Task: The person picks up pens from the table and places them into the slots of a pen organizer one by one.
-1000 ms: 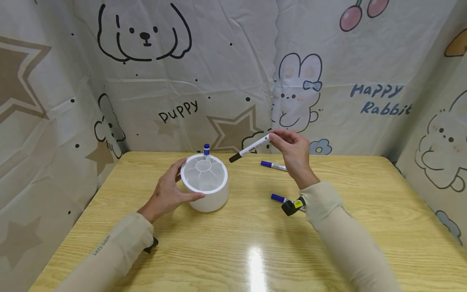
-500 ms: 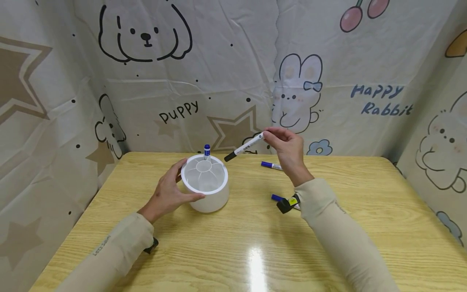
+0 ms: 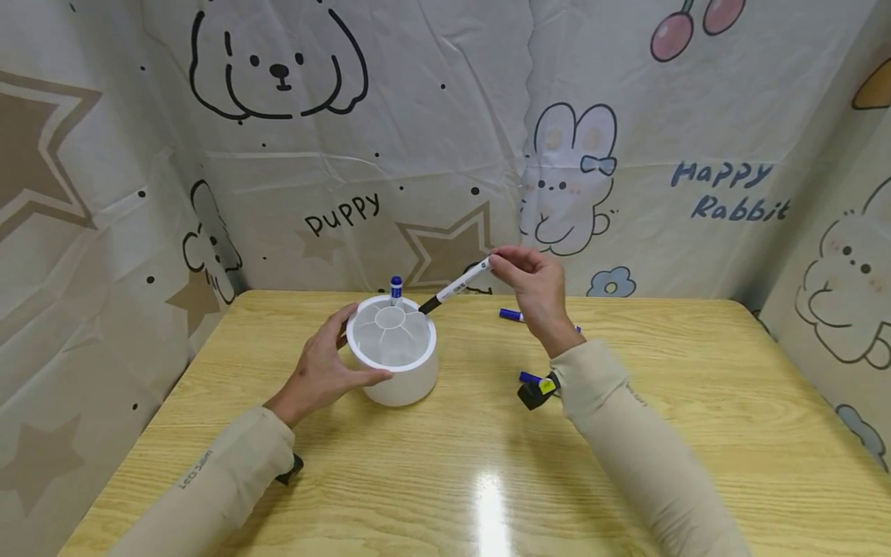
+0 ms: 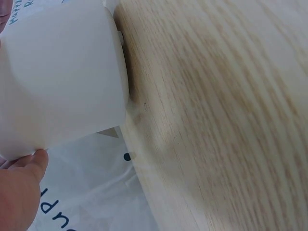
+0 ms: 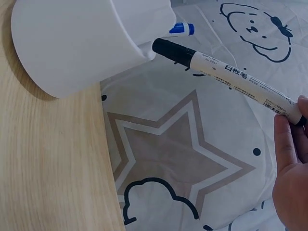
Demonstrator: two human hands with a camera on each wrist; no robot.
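My left hand [image 3: 322, 370] grips a round white pen holder [image 3: 407, 387], its thumb along the front rim and its fingers around the left side. Thin dividers split the holder's inside into compartments around a central ring. A blue-capped marker [image 3: 396, 289] stands upright in a rear compartment. Between thumb and fingertips, my right hand [image 3: 539, 294] pinches the tail end of a white whiteboard marker [image 5: 236, 79]. Its black cap [image 5: 173, 51] points down and left, right at the holder's rim on the far right side in the head view.
Two more blue-capped markers lie on the wooden table [image 3: 445, 480]: one farther back [image 3: 511, 315], partly behind my right hand, and one nearer [image 3: 530, 377], partly behind the wrist camera [image 3: 536, 393]. A printed cloth backdrop [image 3: 431, 155] rises behind the table and at both sides.
My right hand has moved left with the whiteboard marker, bringing its black cap from beside the pen holder to the rim. My left hand and the holder have stayed in place.
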